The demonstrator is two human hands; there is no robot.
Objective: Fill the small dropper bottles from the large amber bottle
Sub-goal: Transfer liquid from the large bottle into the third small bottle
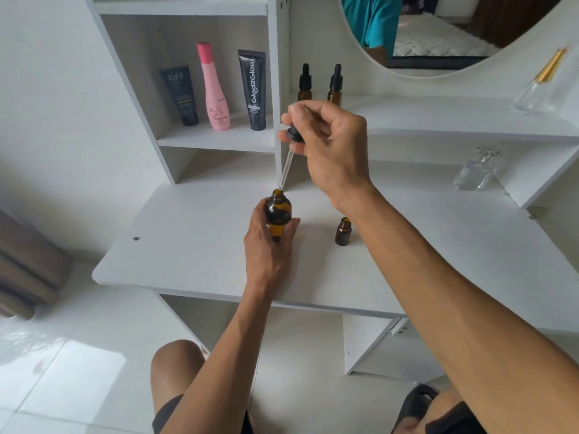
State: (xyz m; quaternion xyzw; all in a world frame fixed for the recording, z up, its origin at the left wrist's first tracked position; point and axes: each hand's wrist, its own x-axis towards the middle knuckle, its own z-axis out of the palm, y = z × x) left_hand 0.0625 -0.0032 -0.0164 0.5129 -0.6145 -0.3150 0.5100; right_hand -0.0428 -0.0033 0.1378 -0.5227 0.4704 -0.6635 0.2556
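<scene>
Steadying the open large amber glass bottle [278, 214] upright, the left hand [269, 242] wraps it. Above that grip, the right hand [326, 142] pinches the black-capped glass dropper [289, 151], its tip at the mouth, likely drawing liquid.

White vanity desk [194, 245] with a side shelf [216, 137]

One small open amber bottle [343, 231] stands on the desktop; the raised ledge [438, 117] holds two capped dropper bottles [305, 83] — the shelf holds a black tube [180, 95], pink bottle [214, 89] and dark tube [254, 89].
</scene>
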